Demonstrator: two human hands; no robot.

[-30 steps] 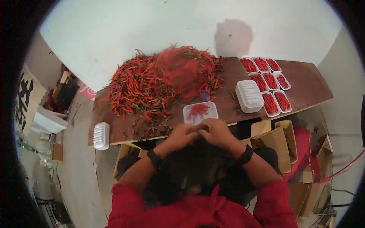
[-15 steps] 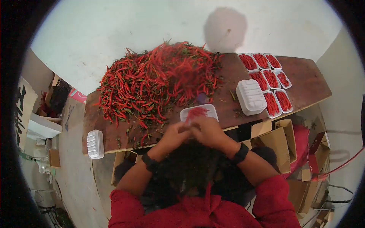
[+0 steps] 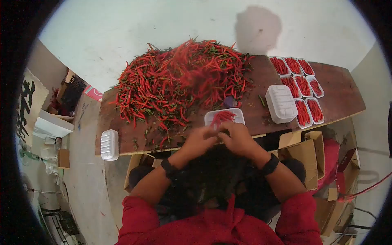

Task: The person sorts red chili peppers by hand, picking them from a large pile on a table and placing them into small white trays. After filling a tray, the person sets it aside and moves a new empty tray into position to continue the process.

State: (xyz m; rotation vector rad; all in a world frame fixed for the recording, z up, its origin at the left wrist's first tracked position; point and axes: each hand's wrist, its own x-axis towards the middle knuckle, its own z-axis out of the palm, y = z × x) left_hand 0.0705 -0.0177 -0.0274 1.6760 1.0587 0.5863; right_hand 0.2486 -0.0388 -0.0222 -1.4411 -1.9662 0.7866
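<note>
My left hand and my right hand meet fingertip to fingertip at the near edge of a white foam tray that holds a few red chilies. Whatever is pinched between the fingers is hidden. Both wrists wear black bands, and my sleeves are red. Just beyond the tray, a big heap of red chilies with green stems covers the left and middle of the brown wooden table.
A stack of empty white trays stands right of my hands, with several filled chili trays in rows behind it. Another white tray stack sits at the table's left end. Open cardboard boxes stand below the table's right side. A white wall is behind.
My hands stay joined near the small tray, shifting slightly with my head's movement. The view has swung a little; nothing else on the table has moved.
</note>
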